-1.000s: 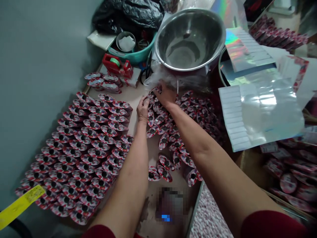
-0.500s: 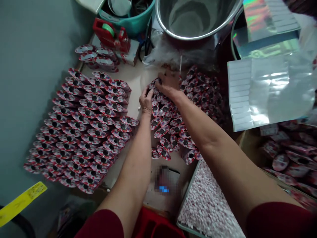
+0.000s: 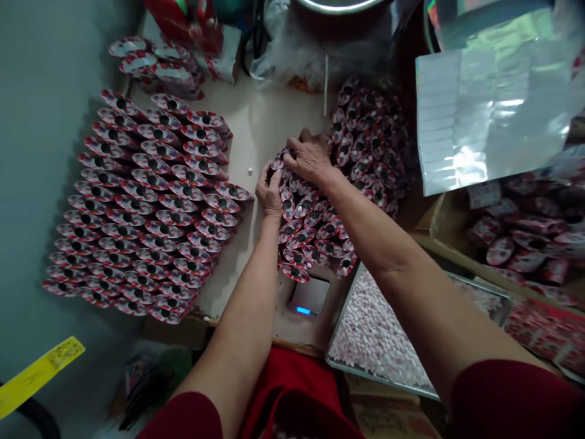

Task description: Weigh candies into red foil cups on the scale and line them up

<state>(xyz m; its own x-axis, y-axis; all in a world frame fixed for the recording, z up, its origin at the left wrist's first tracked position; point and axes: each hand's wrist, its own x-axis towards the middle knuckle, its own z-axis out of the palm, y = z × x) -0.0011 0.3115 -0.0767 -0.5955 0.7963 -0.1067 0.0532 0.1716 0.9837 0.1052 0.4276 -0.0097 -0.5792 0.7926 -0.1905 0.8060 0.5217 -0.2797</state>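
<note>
My left hand (image 3: 269, 188) curls around the left side of a red-and-white patterned small box (image 3: 277, 162) with an oval end. The fingers of my right hand (image 3: 311, 157) are bent, pinching the same box at its upper right. Its lower part is hidden. Crowded against my hands is a cluster of similar upright boxes (image 3: 315, 216), several with white pieces on or in their openings. Left of my hands, slanted rows of such boxes (image 3: 150, 198) stand close together, a dark round hole showing in each oval top.
A small scale (image 3: 311, 296) with a lit blue display lies in front of the cluster. White and pinkish candy-like pieces (image 3: 381, 323) fill a metal tray at right. Behind are a red tape dispenser (image 3: 185, 24) and clear plastic bags (image 3: 301, 55). Silvery pouches (image 3: 489, 116) overhang a carton.
My view has tipped downward. Both hands have come nearer to me over the table, and the front boxes of the cluster have shifted with them, closer to the scale.
</note>
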